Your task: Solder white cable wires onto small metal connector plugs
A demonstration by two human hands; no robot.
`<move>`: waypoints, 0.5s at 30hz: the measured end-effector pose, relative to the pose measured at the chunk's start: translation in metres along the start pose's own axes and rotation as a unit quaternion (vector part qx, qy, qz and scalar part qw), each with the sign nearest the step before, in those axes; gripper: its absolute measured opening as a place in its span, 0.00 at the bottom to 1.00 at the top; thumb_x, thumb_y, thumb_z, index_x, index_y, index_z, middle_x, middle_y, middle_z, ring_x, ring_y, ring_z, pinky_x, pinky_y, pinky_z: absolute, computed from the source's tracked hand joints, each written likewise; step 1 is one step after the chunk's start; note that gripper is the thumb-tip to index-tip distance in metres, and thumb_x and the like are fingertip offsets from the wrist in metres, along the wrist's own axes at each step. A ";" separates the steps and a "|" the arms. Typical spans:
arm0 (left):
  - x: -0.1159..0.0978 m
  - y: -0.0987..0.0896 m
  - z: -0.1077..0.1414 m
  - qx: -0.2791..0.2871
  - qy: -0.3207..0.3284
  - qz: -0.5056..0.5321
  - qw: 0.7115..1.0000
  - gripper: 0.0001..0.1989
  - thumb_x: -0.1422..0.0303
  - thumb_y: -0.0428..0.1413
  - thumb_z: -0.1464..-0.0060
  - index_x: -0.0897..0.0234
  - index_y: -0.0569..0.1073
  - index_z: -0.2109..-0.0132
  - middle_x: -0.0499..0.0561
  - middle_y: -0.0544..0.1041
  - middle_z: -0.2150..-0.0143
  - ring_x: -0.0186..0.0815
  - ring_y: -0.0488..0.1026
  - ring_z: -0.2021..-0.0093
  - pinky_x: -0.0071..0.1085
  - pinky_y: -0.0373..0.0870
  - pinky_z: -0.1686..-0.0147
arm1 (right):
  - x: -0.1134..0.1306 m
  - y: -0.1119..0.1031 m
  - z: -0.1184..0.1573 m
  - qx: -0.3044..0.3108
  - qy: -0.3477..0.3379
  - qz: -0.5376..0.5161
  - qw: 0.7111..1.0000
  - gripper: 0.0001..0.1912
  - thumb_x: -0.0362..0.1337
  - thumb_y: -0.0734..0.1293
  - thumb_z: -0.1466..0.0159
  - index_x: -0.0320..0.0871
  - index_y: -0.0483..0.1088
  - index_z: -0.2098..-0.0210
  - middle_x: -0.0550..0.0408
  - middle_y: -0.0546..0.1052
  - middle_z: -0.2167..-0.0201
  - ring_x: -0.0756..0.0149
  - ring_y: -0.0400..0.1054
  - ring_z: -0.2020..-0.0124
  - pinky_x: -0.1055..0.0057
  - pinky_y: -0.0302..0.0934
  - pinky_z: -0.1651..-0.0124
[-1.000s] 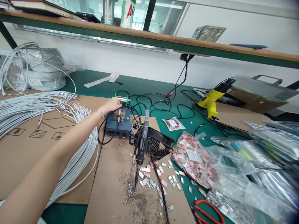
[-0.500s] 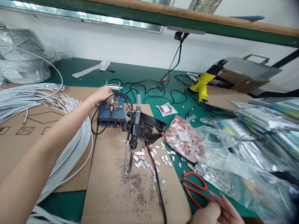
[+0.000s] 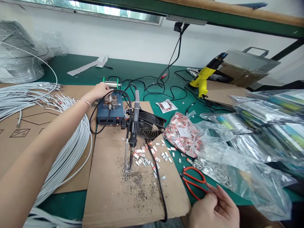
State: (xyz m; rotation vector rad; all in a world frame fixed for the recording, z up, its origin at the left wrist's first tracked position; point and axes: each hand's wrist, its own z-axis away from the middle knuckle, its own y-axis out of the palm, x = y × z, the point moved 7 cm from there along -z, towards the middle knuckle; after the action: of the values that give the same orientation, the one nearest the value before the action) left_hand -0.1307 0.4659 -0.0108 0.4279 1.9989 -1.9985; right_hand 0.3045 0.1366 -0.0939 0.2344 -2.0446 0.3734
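One near-straight arm (image 3: 48,142) holds the left hand (image 3: 101,90) far forward.

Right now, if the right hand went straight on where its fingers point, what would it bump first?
Probably the red scissors handles: the right hand points at them from very close, though I can't tell whether it already touches them.

L wrist (image 3: 88,97) is wearing thin bracelet (image 3: 85,101): narrow band, pale, metallic-looking, approx. round; fine detail is getting lost, too small to tell. L forearm (image 3: 47,139) is showing bare, long & slim, w/ smooth outline, broadening twd elbow end. L hand (image 3: 102,90) is showing bare too, w/ rounded back. R hand (image 3: 215,207) is showing bare, w/ slender fingers (image 3: 223,193) tapering at tips; bottom edge of view is cutting off rest of R arm.
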 end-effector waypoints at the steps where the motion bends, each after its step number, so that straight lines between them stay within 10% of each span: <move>1: 0.000 0.000 0.000 0.001 -0.005 0.001 1.000 0.16 0.59 0.53 0.49 0.70 0.71 0.74 0.51 0.65 0.79 0.30 0.58 0.78 0.26 0.53 0.75 | 0.000 0.000 0.000 -0.001 0.002 0.002 1.000 0.22 0.29 0.63 0.49 0.24 0.70 0.55 0.37 0.73 0.66 0.54 0.71 0.65 0.51 0.63 0.55; 15: 0.000 -0.003 0.005 0.003 -0.004 0.010 1.000 0.15 0.61 0.53 0.48 0.71 0.71 0.74 0.51 0.65 0.79 0.30 0.59 0.77 0.25 0.53 0.75 | 0.000 0.001 0.002 0.008 0.006 -0.002 1.000 0.21 0.29 0.63 0.48 0.26 0.70 0.54 0.38 0.73 0.65 0.52 0.71 0.63 0.50 0.63 0.53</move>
State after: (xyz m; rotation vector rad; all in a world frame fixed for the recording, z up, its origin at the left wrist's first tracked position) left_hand -0.1319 0.4607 -0.0075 0.4384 1.9763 -1.9911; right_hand 0.3030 0.1370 -0.0949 0.2443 -2.0303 0.3881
